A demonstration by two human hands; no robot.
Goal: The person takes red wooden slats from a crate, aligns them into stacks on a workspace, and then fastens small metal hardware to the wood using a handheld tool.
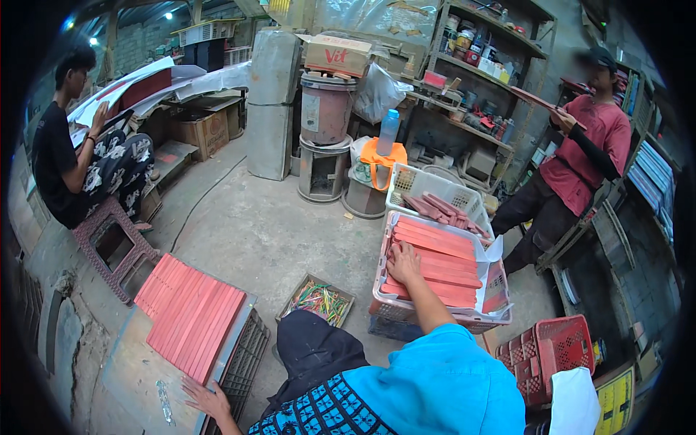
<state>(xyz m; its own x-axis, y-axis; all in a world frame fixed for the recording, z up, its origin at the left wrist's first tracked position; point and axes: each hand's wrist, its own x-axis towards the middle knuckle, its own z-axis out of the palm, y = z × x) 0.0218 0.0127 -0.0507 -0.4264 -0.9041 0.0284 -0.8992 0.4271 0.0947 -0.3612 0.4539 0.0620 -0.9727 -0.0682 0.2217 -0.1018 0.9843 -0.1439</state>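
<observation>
The right hand [403, 262] lies flat and open on red strips [435, 264] in a white basket [435, 316]. The left hand [206, 397] rests open by a board [145, 362], holding nothing.

concrete floor [254, 232], crates [435, 315], stool [116, 246]

Even, soft daylight on the concrete floor [261, 225] — faint shadows, no glare. Ceiling lamps [168, 14] glow upper left. Heavy fisheye bend, black vignette at rim — corners dim, slightly soft.
</observation>
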